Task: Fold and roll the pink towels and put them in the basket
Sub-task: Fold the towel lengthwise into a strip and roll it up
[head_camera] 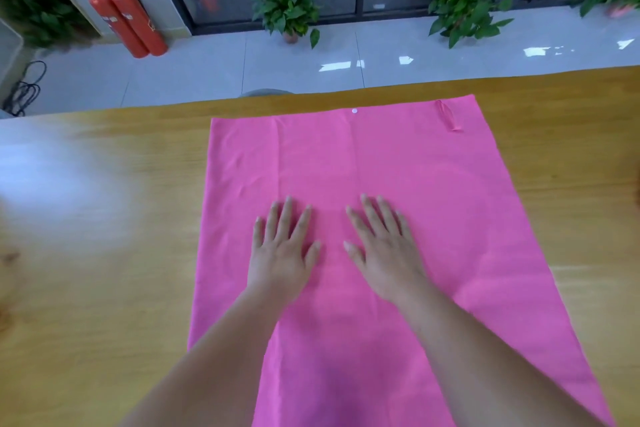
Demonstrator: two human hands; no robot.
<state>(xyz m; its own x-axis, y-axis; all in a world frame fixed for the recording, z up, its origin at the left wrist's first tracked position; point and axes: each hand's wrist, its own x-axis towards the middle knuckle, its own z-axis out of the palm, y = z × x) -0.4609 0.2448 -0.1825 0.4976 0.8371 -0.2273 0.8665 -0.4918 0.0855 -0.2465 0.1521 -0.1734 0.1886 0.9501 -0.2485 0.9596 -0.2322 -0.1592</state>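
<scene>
The left hand [282,246] is laid palm down, fingers straight and slightly spread, gripping nothing. The right hand [384,248] is laid flat in the same way just beside it, with a narrow gap left between the two thumbs. Both palms are pressed on the middle of a large, thin, bright pink rectangular towel [381,156], over which both bare forearms are stretched from the near edge.

The towel is spread open in a single flat layer on a light wooden tabletop [104,253], with a few faint creases seen running lengthwise. A small white round button [354,110] is seen at the far edge, and a narrow pink fabric loop [448,116] is found near the far right corner (its free end is turned inward onto the cloth).

Beyond the tabletop, a pale grey tiled floor [207,69] is seen. Two red fire extinguishers [128,21] are leaned against a wall at the left, and leafy green potted plants [285,7] are set before dark glass doors.
</scene>
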